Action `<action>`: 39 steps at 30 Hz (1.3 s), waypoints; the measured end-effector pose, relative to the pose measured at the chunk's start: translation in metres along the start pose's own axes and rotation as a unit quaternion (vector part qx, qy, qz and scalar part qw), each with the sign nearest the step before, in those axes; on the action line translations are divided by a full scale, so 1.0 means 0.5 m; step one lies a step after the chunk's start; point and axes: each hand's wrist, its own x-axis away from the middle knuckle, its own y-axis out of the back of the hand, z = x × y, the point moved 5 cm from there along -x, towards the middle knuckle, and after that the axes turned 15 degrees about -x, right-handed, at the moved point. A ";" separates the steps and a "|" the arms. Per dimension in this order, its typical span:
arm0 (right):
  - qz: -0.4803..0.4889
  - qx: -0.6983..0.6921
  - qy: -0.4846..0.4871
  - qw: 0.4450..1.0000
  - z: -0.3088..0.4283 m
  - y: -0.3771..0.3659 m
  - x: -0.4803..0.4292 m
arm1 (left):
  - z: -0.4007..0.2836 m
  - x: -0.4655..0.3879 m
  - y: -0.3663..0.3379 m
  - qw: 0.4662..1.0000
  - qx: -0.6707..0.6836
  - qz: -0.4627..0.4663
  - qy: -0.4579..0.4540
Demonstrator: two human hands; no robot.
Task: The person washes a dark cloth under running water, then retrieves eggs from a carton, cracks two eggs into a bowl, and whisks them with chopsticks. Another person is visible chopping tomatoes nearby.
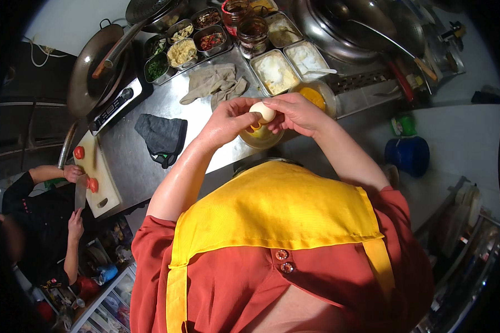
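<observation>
A pale egg (263, 112) is held between both my hands, above a bowl (260, 137) at the counter's front edge. My left hand (236, 118) grips it from the left, thumb on the shell. From the right, my right hand (293, 111) holds the same egg, its thumb on top. Orange yolk (256, 126) shows just under the shell, by my left thumb. Part of the bowl is hidden behind my hands. Behind my right hand stands a clear bowl (332, 100) with orange-yellow contents.
Metal tubs (275, 71) of white powder, jars (253, 36) and seasoning containers (182, 52) line the back. Cloths (161, 135) lie on the counter. At left are a wok (96, 70) on an induction cooker and a co-worker cutting tomatoes with a cleaver (81, 192) on a board (104, 187).
</observation>
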 end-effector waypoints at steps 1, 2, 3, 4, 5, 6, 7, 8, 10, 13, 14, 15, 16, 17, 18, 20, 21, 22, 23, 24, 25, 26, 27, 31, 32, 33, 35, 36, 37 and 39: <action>-0.004 0.013 -0.002 1.000 -0.004 0.000 -0.005 | 0.006 0.001 0.004 1.000 -0.007 -0.001 0.004; -0.008 0.024 -0.013 1.000 -0.010 0.000 -0.009 | 0.008 0.006 0.007 1.000 -0.026 -0.009 0.004; -0.011 0.037 -0.025 0.999 -0.015 0.000 -0.014 | 0.010 0.008 0.008 1.000 -0.025 -0.007 0.013; -0.015 0.049 -0.036 0.998 -0.019 0.000 -0.016 | 0.012 0.010 0.009 0.999 -0.024 -0.005 0.022; -0.020 0.056 -0.038 0.998 -0.020 0.000 -0.016 | 0.014 0.011 0.010 0.999 -0.023 -0.004 0.030; -0.024 0.063 -0.040 0.997 -0.021 -0.001 -0.017 | 0.016 0.012 0.012 0.999 -0.033 -0.009 0.035; -0.028 0.069 -0.042 0.996 -0.022 -0.002 -0.019 | 0.018 0.012 0.013 0.998 -0.043 -0.015 0.040; -0.041 0.116 -0.013 0.992 -0.019 -0.002 -0.020 | 0.021 0.011 0.013 0.997 -0.054 -0.021 0.045; -0.064 0.209 0.045 0.975 -0.013 -0.008 -0.025 | 0.034 0.007 0.013 0.995 -0.080 -0.024 0.062; -0.046 0.241 0.081 0.966 -0.008 -0.026 -0.015 | 0.041 -0.001 0.016 0.993 -0.090 -0.019 0.077; -0.042 0.275 0.090 0.956 -0.007 -0.026 -0.018 | 0.042 -0.005 0.018 0.993 -0.088 -0.016 0.080; -0.049 0.276 0.085 0.956 -0.006 -0.024 -0.019 | 0.045 -0.009 0.018 0.994 -0.074 -0.002 0.079; -0.055 0.277 0.081 0.956 -0.006 -0.023 -0.021 | 0.050 -0.013 0.020 0.995 -0.061 0.013 0.079; -0.062 0.278 0.076 0.955 -0.005 -0.021 -0.022 | 0.056 -0.016 0.020 0.995 -0.047 0.027 0.078; -0.058 0.276 0.071 0.957 -0.005 -0.019 -0.025 | 0.060 -0.018 0.021 0.996 -0.039 0.038 0.072; -0.050 0.270 0.060 0.960 -0.005 -0.014 -0.031 | 0.067 -0.023 0.020 0.996 -0.024 0.060 0.058; -0.048 0.283 0.058 0.956 -0.005 -0.011 -0.034 | 0.073 -0.025 0.020 0.996 -0.023 0.059 0.057; -0.046 0.296 0.057 0.953 -0.006 -0.007 -0.038 | 0.080 -0.028 0.019 0.996 -0.022 0.059 0.055; -0.044 0.308 0.055 0.949 -0.006 -0.004 -0.041 | 0.083 -0.030 0.019 0.997 -0.020 0.059 0.054; -0.047 0.291 0.045 0.955 -0.007 0.001 -0.043 | 0.085 -0.031 0.018 0.996 -0.021 0.062 0.058; -0.051 0.273 0.035 0.960 -0.008 0.007 -0.045 | 0.085 -0.032 0.017 0.996 -0.022 0.065 0.062; -0.054 0.255 0.025 0.965 -0.010 0.011 -0.047 | 0.085 -0.032 0.016 0.995 -0.023 0.068 0.066; -0.054 0.276 0.053 0.958 -0.010 0.015 -0.050 | 0.082 -0.032 0.015 0.995 -0.026 0.066 0.067; -0.067 0.328 0.120 0.935 -0.018 0.020 -0.063 | 0.085 -0.037 0.013 0.996 -0.022 0.051 0.067; -0.074 0.334 0.125 0.931 -0.019 0.018 -0.064 | 0.089 -0.040 0.014 0.997 -0.018 0.046 0.066; -0.079 0.337 0.125 0.930 -0.019 0.015 -0.063 | 0.093 -0.041 0.014 0.997 -0.016 0.042 0.069; -0.088 0.344 0.126 0.926 -0.018 0.010 -0.060 | 0.101 -0.044 0.014 0.997 -0.013 0.034 0.074; -0.087 0.357 0.129 0.921 -0.020 0.011 -0.061 | 0.112 -0.049 0.012 0.996 -0.004 0.037 0.077; -0.085 0.369 0.132 0.916 -0.023 0.014 -0.064 | 0.124 -0.056 0.010 0.996 0.004 0.040 0.081; -0.087 0.388 0.140 0.907 -0.029 0.019 -0.066 | 0.135 -0.062 0.006 0.995 0.015 0.043 0.087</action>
